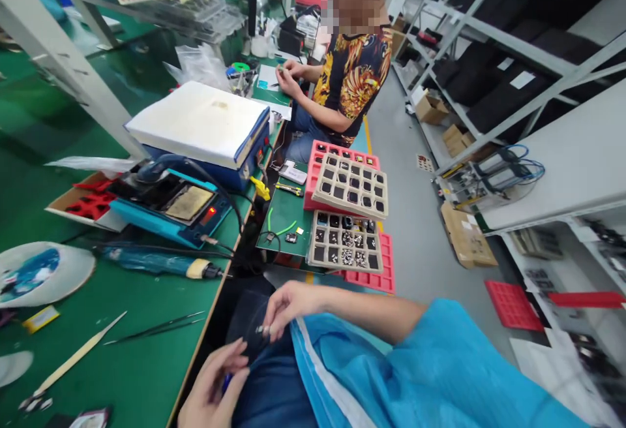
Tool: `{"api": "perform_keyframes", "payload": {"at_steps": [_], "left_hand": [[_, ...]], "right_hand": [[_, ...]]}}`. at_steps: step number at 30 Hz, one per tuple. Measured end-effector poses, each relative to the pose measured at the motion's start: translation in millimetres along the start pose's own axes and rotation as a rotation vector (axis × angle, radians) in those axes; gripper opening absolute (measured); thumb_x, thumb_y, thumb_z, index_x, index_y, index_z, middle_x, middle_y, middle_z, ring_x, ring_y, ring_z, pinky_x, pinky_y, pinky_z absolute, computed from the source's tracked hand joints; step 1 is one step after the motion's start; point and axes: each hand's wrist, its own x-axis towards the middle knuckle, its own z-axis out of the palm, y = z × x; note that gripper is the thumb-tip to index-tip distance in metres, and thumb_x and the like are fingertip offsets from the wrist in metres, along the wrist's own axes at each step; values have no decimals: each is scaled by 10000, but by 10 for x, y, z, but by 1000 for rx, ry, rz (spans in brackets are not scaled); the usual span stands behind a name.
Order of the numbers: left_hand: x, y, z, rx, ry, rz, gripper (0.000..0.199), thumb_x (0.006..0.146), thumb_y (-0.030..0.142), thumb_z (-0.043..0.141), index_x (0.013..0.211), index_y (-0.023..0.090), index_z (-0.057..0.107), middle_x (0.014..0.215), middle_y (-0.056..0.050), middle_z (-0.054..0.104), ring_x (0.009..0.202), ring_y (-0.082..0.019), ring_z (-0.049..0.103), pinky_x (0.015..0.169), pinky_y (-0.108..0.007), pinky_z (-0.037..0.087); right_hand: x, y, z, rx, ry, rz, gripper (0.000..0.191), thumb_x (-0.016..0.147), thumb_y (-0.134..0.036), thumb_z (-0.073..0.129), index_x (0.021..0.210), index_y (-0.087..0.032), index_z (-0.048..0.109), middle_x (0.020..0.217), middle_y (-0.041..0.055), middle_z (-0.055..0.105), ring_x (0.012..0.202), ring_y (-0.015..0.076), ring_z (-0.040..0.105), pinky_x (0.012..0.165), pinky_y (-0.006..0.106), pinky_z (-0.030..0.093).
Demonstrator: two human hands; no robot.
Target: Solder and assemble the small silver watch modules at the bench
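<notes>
My left hand (212,389) is above my lap at the bench edge, its fingers curled round a small dark blue object (226,382) whose kind I cannot make out. Just beyond it, my right hand (288,307) pinches a tiny pale, shiny piece (262,330) between thumb and fingertips. The two hands are close together but apart. On the bench to the left lie black tweezers (154,329), a cream-handled tool (81,356) and a blue electric screwdriver (151,261).
Beyond my hands, compartment trays (349,183) of small parts overhang the bench edge, with a lower tray (345,242) nearer me. A soldering station (171,206) and a white-topped blue box (200,121) stand left. A co-worker (342,82) sits ahead. Shelving (489,43) lines the right.
</notes>
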Motion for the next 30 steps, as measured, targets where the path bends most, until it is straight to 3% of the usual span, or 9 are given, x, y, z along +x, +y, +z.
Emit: {"api": "perform_keyframes", "payload": {"at_steps": [4, 7, 10, 15, 18, 25, 30], "left_hand": [[701, -55, 514, 138, -319, -63, 533, 733, 702, 693, 924, 214, 792, 953, -94, 801, 895, -293, 756, 824, -377, 629], [1146, -179, 983, 188, -437, -98, 456, 734, 623, 694, 907, 209, 777, 938, -83, 803, 924, -292, 751, 863, -379, 610], [1456, -322, 1459, 210, -499, -136, 327, 767, 506, 726, 877, 200, 759, 912, -86, 800, 944, -288, 755, 917, -383, 602], [1701, -417, 2042, 288, -570, -143, 341, 940, 407, 698, 1154, 142, 690, 1219, -124, 738, 1154, -254, 706, 1064, -467, 546], [1738, -400, 2189, 361, -608, -127, 324, 989, 369, 661, 1223, 144, 658, 1269, -111, 701, 1175, -244, 684, 1058, -490, 548], [1750, -261, 2286, 626, -569, -119, 311, 996, 385, 647, 1208, 157, 652, 1212, -92, 684, 1119, -239, 673, 1002, -482, 565], [1647, -164, 2375, 696, -538, -89, 346, 985, 422, 656, 1211, 161, 646, 1230, -98, 669, 1105, -239, 665, 978, -468, 569]], "right_hand": [[-330, 223, -815, -43, 503, -89, 346, 738, -367, 919, 799, -126, 678, 703, -30, 682, 666, 119, 671, 725, 272, 566], [-673, 396, -1336, -74, 809, -81, 222, 981, -344, 692, 1056, -135, 681, 1008, 41, 714, 858, 164, 701, 781, 345, 610], [-1051, 530, -1755, -80, 1102, -70, 313, 998, -355, 664, 1239, -157, 642, 1230, 90, 676, 1046, 223, 693, 889, 427, 612], [-1527, 705, -2192, 1, 1471, -105, 361, 996, -363, 664, 1298, -169, 620, 1306, 103, 649, 1114, 249, 677, 932, 461, 601], [-1618, 810, -2282, 80, 1536, -123, 362, 996, -364, 665, 1296, -168, 621, 1302, 103, 652, 1104, 246, 680, 924, 456, 604], [-1628, 916, -2321, 213, 1488, -111, 346, 997, -357, 664, 1282, -165, 626, 1279, 100, 661, 1084, 237, 687, 912, 446, 609], [-1652, 919, -2327, 228, 1482, -100, 333, 996, -351, 666, 1268, -161, 631, 1258, 96, 667, 1060, 229, 691, 891, 430, 614]]}}
